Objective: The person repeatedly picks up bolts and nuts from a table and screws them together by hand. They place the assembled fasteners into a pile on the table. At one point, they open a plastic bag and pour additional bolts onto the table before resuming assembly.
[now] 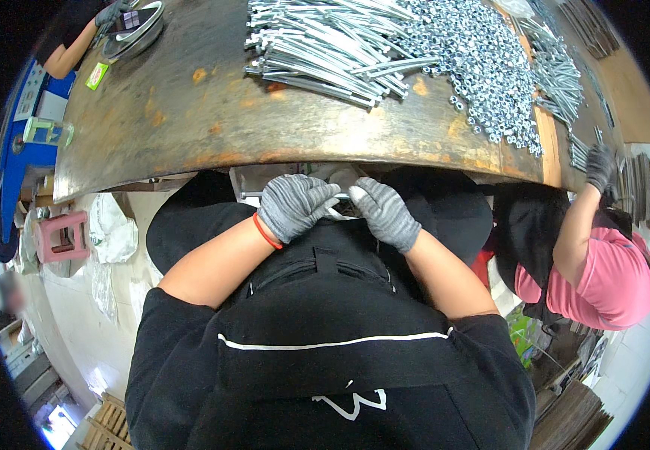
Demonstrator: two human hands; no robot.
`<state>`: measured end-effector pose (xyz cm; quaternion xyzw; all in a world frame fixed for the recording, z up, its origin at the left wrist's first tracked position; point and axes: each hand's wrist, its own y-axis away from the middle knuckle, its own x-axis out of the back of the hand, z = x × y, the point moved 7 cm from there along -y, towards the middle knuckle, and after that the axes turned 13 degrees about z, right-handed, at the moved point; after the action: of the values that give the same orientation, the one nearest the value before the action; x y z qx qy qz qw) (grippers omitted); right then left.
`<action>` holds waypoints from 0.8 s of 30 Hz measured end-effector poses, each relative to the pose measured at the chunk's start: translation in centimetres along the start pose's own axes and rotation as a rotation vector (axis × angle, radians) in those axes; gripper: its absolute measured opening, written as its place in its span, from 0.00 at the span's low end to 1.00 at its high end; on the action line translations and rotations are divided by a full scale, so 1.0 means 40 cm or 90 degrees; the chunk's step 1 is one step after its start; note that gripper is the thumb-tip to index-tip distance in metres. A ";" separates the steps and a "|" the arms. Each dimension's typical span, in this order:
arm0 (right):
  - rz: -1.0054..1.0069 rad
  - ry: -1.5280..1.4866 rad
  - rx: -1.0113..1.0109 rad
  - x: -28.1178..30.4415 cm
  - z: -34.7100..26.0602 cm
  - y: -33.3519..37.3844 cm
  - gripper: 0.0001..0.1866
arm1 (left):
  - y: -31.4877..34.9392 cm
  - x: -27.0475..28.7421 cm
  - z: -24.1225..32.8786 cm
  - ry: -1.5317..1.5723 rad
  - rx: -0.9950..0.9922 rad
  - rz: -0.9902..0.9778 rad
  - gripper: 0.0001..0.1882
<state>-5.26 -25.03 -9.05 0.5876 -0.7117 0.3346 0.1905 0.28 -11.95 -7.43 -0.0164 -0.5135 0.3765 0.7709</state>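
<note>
Both my hands wear grey knitted gloves and meet over my lap, just below the table's front edge. My left hand [295, 206] is closed round a long silvery bolt [251, 195], whose shank sticks out to the left. Its other end shows between my hands. There the fingertips of my right hand [386, 214] pinch together at the bolt's end; the small piece in them is too hidden to name. On the table ahead lie a heap of long bolts [325, 52] and, to its right, a big pile of nuts [482, 71].
A worn metal table [182, 112] spans the front. A wooden strip [549, 146] divides the nuts from more bolts [558, 71]. At right, a co-worker in a pink shirt [603, 281] reaches over the table. Another person's gloved hand [111, 13] is by a bowl [136, 41]. A pink stool [62, 236] stands left.
</note>
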 end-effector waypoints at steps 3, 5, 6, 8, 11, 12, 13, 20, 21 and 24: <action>-0.057 0.117 -0.177 -0.018 0.064 -0.013 0.16 | 0.009 -0.111 -0.082 -0.095 0.098 -0.140 0.15; 0.081 0.020 -0.174 0.070 0.032 -0.030 0.16 | 0.054 -0.192 -0.163 -0.142 0.251 -0.240 0.22; 0.149 -0.029 -0.172 0.120 0.034 -0.031 0.16 | 0.061 -0.207 -0.166 -0.087 0.321 -0.295 0.24; 0.273 0.103 -0.208 0.244 0.101 -0.035 0.18 | 0.044 -0.214 -0.117 -0.060 0.274 -0.383 0.22; 0.406 0.321 -0.307 0.426 0.245 -0.034 0.21 | -0.102 -0.109 0.082 0.046 0.034 -0.342 0.15; 0.403 0.429 -0.321 0.449 0.287 -0.045 0.22 | -0.162 -0.070 0.127 -0.024 -0.025 -0.312 0.14; 0.373 0.461 -0.356 0.455 0.301 -0.059 0.23 | -0.232 -0.037 0.137 -0.071 -0.007 -0.180 0.12; 0.296 0.512 -0.421 0.421 0.296 -0.135 0.19 | -0.544 -0.030 0.000 -0.289 0.070 -0.084 0.13; 0.310 0.495 -0.413 0.423 0.307 -0.130 0.18 | -0.558 -0.043 -0.006 -0.322 0.066 -0.110 0.13; 0.370 0.463 -0.368 0.422 0.309 -0.114 0.16 | -0.570 -0.052 -0.028 -0.329 0.098 -0.171 0.13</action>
<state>-3.34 -46.06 -5.39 0.1373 -0.7960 0.3456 0.4776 13.63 -29.13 -0.20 0.2065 -0.6602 0.3006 0.6566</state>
